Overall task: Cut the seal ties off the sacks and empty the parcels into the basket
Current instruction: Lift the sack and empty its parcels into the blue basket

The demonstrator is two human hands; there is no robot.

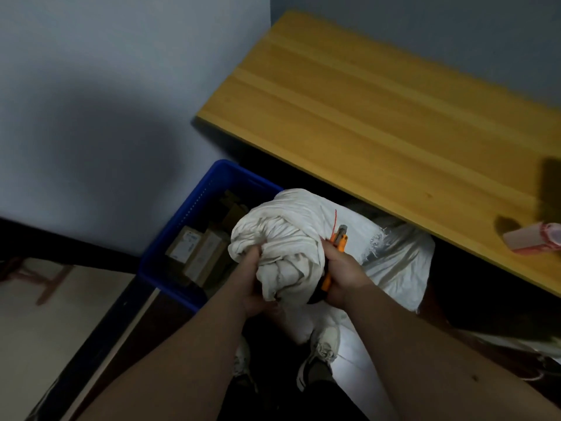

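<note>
I observe a bunched, off-white cloth sack held up between both hands, near centre of the head view. My left hand has its fingers curled into the lower left folds of the sack, grasping the fabric. My right hand is clenched around an orange-handled cutting tool and pressed against the right side of the sack; the tool's grey tip points up and away, just above the fingers. A thin red seal tie stands up from the sack right beside that tip; whether the two touch, I cannot tell.

To the left of the sack, on the floor, sits a blue plastic slotted basket. Brown cardboard parcels with white labels lie inside it. The sack partly overlaps the basket's right edge in view.

Behind and below the hands lies a second white sack, spread on the floor under the edge of a yellow wooden tabletop, which fills the far right. A pink roll-shaped item rests on the tabletop at the right edge, blurred. Two light-coloured shoes show below the sack, near the bottom.
</note>
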